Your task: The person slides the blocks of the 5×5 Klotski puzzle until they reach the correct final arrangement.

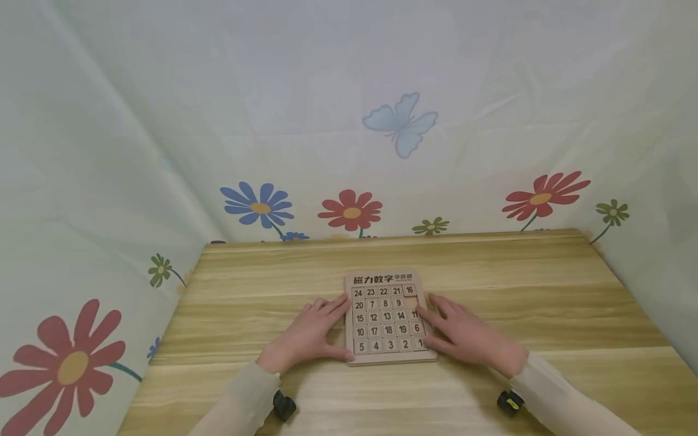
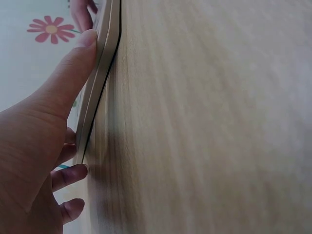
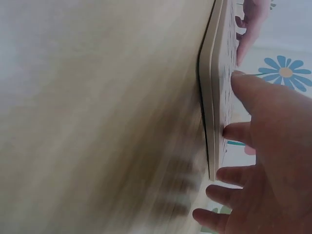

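A wooden sliding number puzzle (image 1: 386,318) lies flat on the table, its numbered tiles in rows within a frame. One gap shows under the 16 tile, at the right side. My left hand (image 1: 305,336) rests against the puzzle's left edge, the thumb on the near left corner and the fingertips higher along that side. In the left wrist view, that thumb (image 2: 73,73) lies straight on the frame's rim. At the right side, my right hand (image 1: 469,333) reaches over the frame, index fingertip on the 11 tile and thumb by the 1 tile.
The wood-grain table (image 1: 245,278) extends around the puzzle on all sides. Behind it and at both sides hangs a pale cloth (image 1: 305,121) printed with flowers and a butterfly. A dark wrist device (image 1: 283,406) sits by the left sleeve, and another (image 1: 510,402) by the right.
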Tool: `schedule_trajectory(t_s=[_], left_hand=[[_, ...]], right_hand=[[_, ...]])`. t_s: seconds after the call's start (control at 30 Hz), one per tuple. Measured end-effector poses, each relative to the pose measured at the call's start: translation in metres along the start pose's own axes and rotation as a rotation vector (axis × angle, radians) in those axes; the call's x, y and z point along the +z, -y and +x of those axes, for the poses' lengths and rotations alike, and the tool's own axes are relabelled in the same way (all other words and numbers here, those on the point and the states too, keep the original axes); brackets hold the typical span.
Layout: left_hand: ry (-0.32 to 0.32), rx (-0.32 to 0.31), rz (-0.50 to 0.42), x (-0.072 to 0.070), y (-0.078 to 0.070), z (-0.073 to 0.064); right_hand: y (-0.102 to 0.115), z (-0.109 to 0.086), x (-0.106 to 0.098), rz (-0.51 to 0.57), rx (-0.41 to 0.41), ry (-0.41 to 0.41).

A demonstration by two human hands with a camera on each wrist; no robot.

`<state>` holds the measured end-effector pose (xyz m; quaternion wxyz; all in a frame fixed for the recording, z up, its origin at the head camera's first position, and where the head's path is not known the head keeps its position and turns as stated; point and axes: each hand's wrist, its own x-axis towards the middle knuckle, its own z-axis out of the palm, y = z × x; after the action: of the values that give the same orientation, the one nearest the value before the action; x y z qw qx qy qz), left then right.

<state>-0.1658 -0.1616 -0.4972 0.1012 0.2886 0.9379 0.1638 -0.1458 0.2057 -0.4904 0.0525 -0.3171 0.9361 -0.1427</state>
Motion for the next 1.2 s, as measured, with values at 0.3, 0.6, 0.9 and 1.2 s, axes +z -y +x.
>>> schedule_trajectory(t_s=[0.3, 0.6, 0.9, 1.2], left_hand=[[-0.004, 0.003, 0.001, -0.001, -0.001, -0.001], [0.012, -0.005, 0.019, 0.001, 0.001, -0.001], [0.0, 0.003, 0.025, 0.004, 0.002, 0.001], [-0.005, 0.007, 0.027, 0.006, 0.004, 0.002]], right_hand=[[-0.001, 0.0, 0.0, 0.007, -0.006, -0.016], [-0.007, 0.015, 0.001, -0.018, 0.007, -0.07], [-0.005, 0.012, 0.001, -0.03, 0.029, -0.023], [0.001, -0.007, 0.003, -0.029, -0.004, -0.01]])
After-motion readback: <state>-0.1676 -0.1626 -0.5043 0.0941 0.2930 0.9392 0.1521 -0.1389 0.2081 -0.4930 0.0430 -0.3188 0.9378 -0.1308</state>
